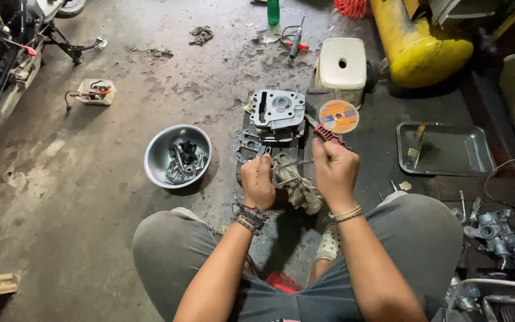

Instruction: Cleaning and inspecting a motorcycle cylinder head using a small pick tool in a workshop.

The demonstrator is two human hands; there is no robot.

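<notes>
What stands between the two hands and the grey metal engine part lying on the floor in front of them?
Only a dirty rag, held in the left hand and right hand, lies before the grey metal engine part; nothing else visible intervenes.

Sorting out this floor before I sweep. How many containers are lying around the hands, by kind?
Round metal bowl holding small parts: 1
Flat metal tray: 1
White plastic jug: 1
Green bottle: 1
Total: 4
</notes>
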